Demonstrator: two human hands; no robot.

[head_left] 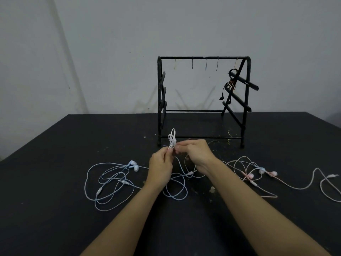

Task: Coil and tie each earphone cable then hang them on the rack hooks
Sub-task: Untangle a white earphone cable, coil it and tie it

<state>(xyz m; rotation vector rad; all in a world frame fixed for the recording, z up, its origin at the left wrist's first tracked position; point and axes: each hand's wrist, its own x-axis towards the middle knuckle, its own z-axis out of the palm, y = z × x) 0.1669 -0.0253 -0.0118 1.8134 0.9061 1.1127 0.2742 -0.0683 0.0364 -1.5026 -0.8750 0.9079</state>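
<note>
Two hands: left hand (160, 164) and right hand (196, 154) both pinch white coiled earphone cable (172, 139)
Position: held upright just before black rack (203, 97)
Writing: none legible

pink earphone cable (302, 187): runs off right edge | white coil (172, 140): lower end hidden by fingers (167, 150) | tie: too small to tell | forearms: cut by bottom edge

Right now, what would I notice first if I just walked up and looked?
Two hands, left hand and right hand, pinch a small white cable bundle mid-table. Behind stands a black rack, black earphones hanging at its right end. Loose blue earphones and pink earphones sprawl either side.
</note>
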